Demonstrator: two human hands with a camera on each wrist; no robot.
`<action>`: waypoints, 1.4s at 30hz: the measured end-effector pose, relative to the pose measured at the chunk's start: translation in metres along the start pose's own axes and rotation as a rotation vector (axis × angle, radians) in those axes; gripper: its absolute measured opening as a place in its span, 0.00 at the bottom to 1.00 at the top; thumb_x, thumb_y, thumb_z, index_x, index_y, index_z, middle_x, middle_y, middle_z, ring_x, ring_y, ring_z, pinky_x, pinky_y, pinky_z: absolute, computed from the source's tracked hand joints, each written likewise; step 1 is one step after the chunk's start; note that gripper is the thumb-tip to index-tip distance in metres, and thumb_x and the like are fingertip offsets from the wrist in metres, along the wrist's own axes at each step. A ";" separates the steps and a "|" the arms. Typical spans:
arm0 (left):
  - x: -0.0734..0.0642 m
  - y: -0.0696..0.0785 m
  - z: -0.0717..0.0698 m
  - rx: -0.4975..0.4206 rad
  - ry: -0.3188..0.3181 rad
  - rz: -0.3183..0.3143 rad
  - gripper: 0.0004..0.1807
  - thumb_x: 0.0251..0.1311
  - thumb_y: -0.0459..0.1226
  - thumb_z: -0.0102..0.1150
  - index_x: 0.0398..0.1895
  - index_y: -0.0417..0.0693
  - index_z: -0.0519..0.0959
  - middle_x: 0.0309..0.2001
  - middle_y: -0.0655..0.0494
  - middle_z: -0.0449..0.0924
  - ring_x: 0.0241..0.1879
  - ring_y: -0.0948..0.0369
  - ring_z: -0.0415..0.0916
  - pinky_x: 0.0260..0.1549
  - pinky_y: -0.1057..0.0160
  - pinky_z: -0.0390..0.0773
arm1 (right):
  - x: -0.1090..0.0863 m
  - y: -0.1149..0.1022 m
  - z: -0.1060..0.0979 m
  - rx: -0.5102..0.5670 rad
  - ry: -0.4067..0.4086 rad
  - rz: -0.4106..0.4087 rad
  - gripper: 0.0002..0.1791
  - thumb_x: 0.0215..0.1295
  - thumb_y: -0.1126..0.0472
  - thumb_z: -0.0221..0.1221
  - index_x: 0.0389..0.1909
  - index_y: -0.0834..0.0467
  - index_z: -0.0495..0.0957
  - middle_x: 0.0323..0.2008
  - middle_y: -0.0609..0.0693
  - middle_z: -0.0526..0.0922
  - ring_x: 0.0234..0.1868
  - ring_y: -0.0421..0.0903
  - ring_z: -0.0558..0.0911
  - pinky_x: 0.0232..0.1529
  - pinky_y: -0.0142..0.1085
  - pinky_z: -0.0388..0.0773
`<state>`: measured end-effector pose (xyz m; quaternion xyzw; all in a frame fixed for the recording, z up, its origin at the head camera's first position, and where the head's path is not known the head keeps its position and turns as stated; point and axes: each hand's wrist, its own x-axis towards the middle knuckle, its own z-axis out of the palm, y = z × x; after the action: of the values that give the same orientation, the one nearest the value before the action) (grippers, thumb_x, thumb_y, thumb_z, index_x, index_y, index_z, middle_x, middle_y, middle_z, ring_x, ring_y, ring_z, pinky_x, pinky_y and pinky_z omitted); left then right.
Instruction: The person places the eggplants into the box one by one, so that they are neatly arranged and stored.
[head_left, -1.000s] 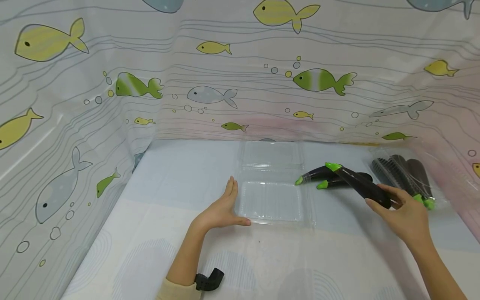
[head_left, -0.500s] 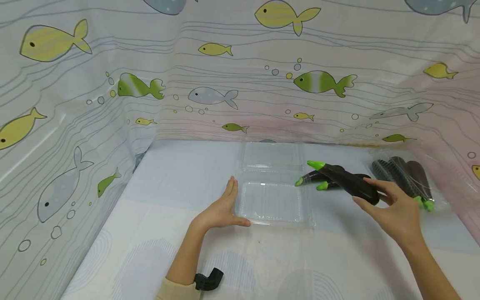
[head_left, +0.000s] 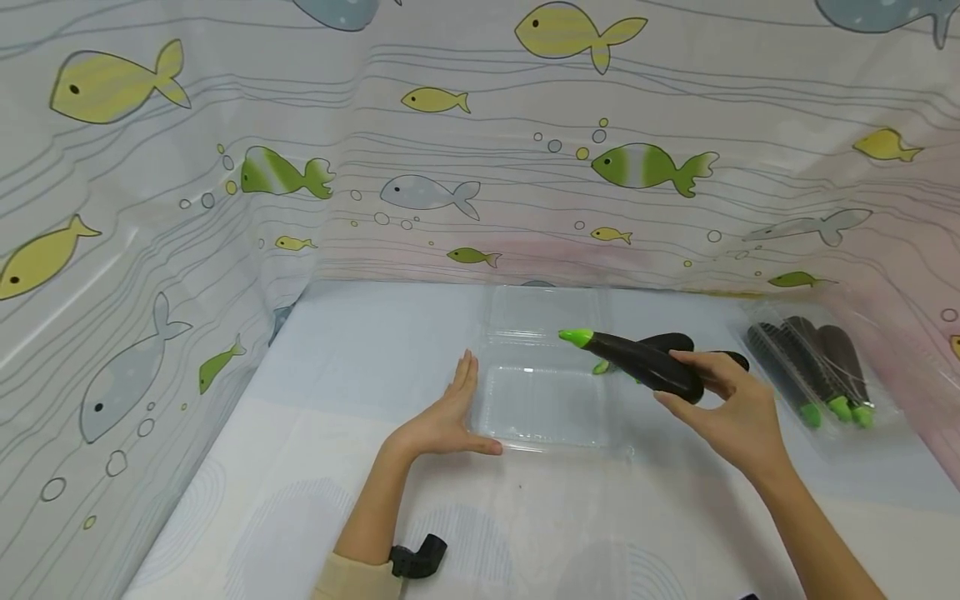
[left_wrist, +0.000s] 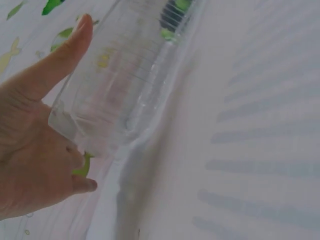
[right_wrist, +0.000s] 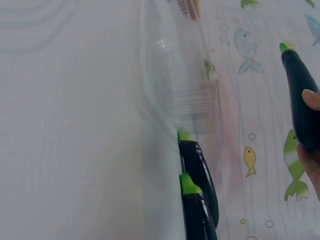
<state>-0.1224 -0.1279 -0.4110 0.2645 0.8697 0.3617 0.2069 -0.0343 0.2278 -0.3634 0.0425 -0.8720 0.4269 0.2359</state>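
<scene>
My right hand (head_left: pixel 735 412) grips the thick dark end of an eggplant (head_left: pixel 637 360), its green stem end pointing left. It hangs above the table, just right of a clear plastic clamshell box (head_left: pixel 543 408) that lies with its lid folded back. At the box's front left corner rests my left hand (head_left: pixel 442 421), fingers straight along the side and thumb along the front edge; the left wrist view shows the box wall (left_wrist: pixel 110 95) between thumb and fingers. Behind the held eggplant lie two more, one eggplant (head_left: pixel 671 342) partly covered and another eggplant (head_left: pixel 733 358) mostly hidden.
At the right, a second clear box (head_left: pixel 888 404) contains three eggplants (head_left: pixel 840 367) with green ends toward me. A fish-patterned curtain (head_left: pixel 420 150) closes off the back and sides. A pale cloth (head_left: pixel 360 350) covers the table. A black device (head_left: pixel 418 557) sits at my left wrist.
My right hand has carried the eggplant leftward toward the clamshell box, and the eggplant has turned flatter. The left hand stays at the box's corner.
</scene>
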 end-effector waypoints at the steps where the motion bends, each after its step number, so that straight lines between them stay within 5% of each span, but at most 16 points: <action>1: 0.001 -0.001 0.000 -0.003 -0.004 0.004 0.74 0.42 0.49 0.78 0.74 0.38 0.26 0.74 0.46 0.15 0.73 0.52 0.19 0.69 0.44 0.39 | 0.001 -0.001 0.003 0.001 -0.008 -0.007 0.31 0.41 0.72 0.75 0.52 0.59 0.81 0.43 0.46 0.78 0.42 0.26 0.76 0.46 0.16 0.70; 14: 0.004 -0.009 0.002 -0.016 -0.019 0.011 0.76 0.41 0.49 0.78 0.74 0.41 0.23 0.74 0.49 0.13 0.72 0.54 0.16 0.68 0.43 0.38 | 0.001 -0.004 0.039 0.022 -0.106 -0.072 0.31 0.40 0.70 0.76 0.50 0.59 0.81 0.46 0.48 0.80 0.43 0.33 0.77 0.47 0.18 0.72; 23: 0.004 -0.007 0.003 -0.016 -0.004 0.001 0.76 0.40 0.50 0.78 0.74 0.41 0.24 0.74 0.48 0.14 0.73 0.54 0.17 0.68 0.43 0.40 | -0.007 0.004 0.065 -0.023 -0.193 -0.120 0.29 0.36 0.70 0.78 0.46 0.60 0.82 0.43 0.48 0.84 0.45 0.46 0.81 0.42 0.37 0.82; 37: 0.002 -0.004 0.002 -0.015 0.000 -0.010 0.76 0.40 0.50 0.78 0.74 0.42 0.24 0.74 0.50 0.14 0.73 0.53 0.18 0.68 0.42 0.41 | -0.007 -0.002 0.070 -0.198 -0.556 -0.135 0.25 0.51 0.59 0.72 0.52 0.59 0.81 0.48 0.52 0.84 0.51 0.52 0.81 0.50 0.47 0.78; 42: 0.002 -0.003 0.003 -0.010 0.001 -0.016 0.77 0.39 0.51 0.78 0.74 0.43 0.24 0.74 0.51 0.14 0.72 0.55 0.18 0.69 0.44 0.42 | -0.007 -0.005 0.071 -0.214 -0.624 -0.150 0.22 0.58 0.56 0.67 0.53 0.60 0.81 0.49 0.51 0.84 0.52 0.52 0.80 0.51 0.48 0.77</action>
<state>-0.1232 -0.1269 -0.4157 0.2562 0.8701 0.3645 0.2108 -0.0536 0.1699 -0.3998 0.2103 -0.9364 0.2809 -0.0082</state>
